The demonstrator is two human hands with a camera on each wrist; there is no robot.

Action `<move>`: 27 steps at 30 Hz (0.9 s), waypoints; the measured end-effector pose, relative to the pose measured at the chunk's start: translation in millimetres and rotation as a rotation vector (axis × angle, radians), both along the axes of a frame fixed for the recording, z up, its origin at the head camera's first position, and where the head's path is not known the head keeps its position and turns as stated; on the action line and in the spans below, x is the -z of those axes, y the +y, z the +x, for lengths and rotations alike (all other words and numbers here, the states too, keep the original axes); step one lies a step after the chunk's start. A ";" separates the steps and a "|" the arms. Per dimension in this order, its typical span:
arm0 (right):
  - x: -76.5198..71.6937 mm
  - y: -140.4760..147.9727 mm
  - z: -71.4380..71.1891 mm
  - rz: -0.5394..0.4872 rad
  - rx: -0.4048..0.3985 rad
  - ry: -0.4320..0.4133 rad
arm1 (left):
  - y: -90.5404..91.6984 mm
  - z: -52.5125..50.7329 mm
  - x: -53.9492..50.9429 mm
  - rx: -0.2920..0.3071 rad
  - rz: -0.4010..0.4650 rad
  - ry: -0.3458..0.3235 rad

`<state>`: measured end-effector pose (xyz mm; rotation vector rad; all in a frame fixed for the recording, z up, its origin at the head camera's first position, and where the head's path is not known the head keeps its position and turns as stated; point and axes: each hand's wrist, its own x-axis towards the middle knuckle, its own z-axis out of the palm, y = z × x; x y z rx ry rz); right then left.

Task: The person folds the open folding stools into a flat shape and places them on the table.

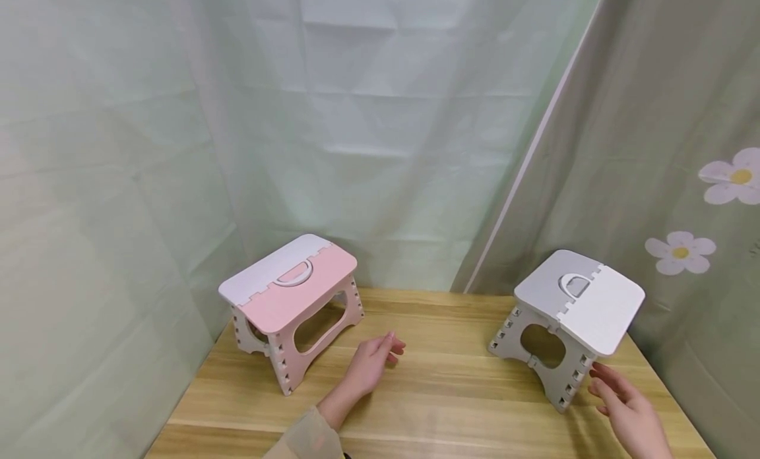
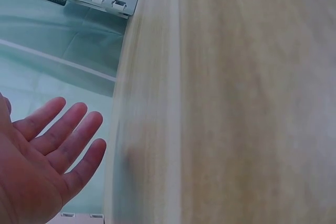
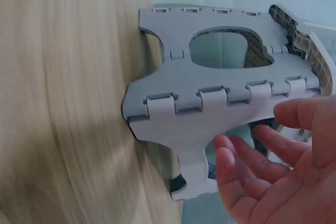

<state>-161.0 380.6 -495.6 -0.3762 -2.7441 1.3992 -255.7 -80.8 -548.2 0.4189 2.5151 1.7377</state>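
Note:
A folding step stool with a pink and pale lilac top [image 1: 320, 277] stands unfolded on the left of the table. My left hand [image 1: 369, 365] hovers to the right of its front legs, holding nothing; in the left wrist view its fingers [image 2: 68, 142] are spread and nearly straight. On the right stands a second folding stool, grey and white [image 1: 600, 314], also unfolded, with a handle in its top. Beside its near leg is my right hand [image 1: 629, 409], loosely curved. In the right wrist view the fingertips lie close to the stool's leg panels [image 3: 210, 103]; contact cannot be told.
Both stools stand on a wood-grain table [image 1: 439, 386]. Behind it hangs a pale green curtain [image 1: 380, 155], which also runs along the left. A greyer curtain with white flowers [image 1: 679, 252] hangs at the right, close to the grey stool.

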 end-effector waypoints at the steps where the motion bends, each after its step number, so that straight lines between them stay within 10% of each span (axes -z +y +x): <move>1: 0.9 -1.2 -0.5 0.000 0.002 0.014 | 0.5 0.3 -0.1 0.003 0.003 -0.001; 27: 13.9 -12.1 1.2 0.003 0.006 0.234 | 13.4 1.4 -3.7 0.025 0.021 -0.020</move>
